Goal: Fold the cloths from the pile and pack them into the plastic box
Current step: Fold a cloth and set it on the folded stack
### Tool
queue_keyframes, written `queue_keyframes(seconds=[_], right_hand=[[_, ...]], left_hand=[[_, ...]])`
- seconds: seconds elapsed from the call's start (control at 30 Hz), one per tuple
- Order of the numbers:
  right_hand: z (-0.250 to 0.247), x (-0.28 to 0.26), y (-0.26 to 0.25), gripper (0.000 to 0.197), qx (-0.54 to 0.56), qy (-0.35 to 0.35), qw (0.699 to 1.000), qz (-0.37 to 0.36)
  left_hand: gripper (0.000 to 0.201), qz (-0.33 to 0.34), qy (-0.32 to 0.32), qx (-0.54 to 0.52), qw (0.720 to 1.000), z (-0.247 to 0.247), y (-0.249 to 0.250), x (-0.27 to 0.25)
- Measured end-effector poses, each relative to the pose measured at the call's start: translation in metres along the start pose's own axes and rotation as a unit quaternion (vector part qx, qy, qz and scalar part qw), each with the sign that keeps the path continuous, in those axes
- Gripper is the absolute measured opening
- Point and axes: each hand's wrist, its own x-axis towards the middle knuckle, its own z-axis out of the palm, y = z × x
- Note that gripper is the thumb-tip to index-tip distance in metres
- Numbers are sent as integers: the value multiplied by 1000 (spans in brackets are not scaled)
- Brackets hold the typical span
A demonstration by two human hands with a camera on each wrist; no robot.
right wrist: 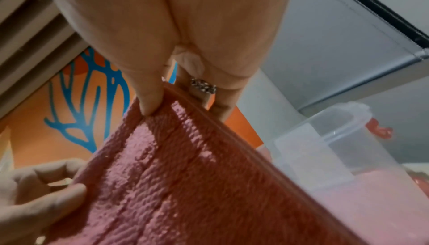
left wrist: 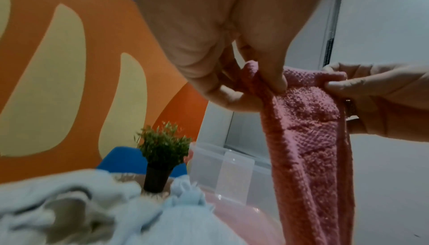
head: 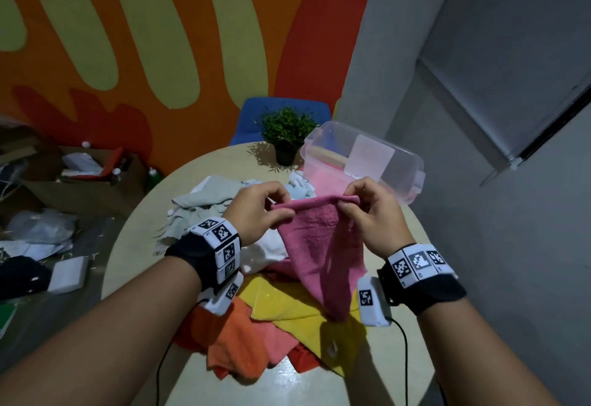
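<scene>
While both forearms reach forward over the round surface [head: 204,162], the left hand [head: 256,210] and the right hand [head: 372,210] are raised side by side, each pinching one top corner of the pink towel [head: 316,245] between thumb and fingers. Its top hem runs level from hand to hand; its long axis hangs straight down, the bottom end touching the yellow cloth [head: 287,306] of the pile. Just beyond the hands the clear plastic box [head: 399,162] stands open near the surface's far right edge, a pink cloth already inside. A potted plant [head: 287,130] stands left of the box.
</scene>
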Motion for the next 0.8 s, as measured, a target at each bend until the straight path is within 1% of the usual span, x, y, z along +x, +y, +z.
queue_keyframes(seconds=[0.13, 0.23, 0.37, 0.43, 0.57, 0.67, 0.77, 0.8], right_hand=[[-17, 2, -13, 27, -26, 12, 999, -15], [-21, 4, -20, 29, -55, 35, 998, -24], [-23, 9, -27, 33, -42, 63, 997, -30], [-24, 10, -33, 31, -30, 67, 997, -33], [-26, 12, -42, 16, 10, 88, 995, -39], [-29, 14, -45, 17, 5, 100, 994, -51], [-30, 17, -50, 16, -21, 97, 993, -61], [-30, 18, -52, 15, -13, 98, 993, -62]], left_hand=[[13, 33, 46, 17, 998, -19, 23, 12], [10, 57, 60, 10, 997, -31, 41, 20], [11, 61, 92, 6, 994, -38, 55, 29], [10, 53, 109, -1, 993, -41, 59, 32], [6, 43, 119, -9, 992, -45, 66, 35], [5, 51, 126, -4, 991, -48, 72, 34], [6, 70, 132, 16, 989, -51, 78, 32], [6, 76, 133, 19, 988, -51, 78, 32]])
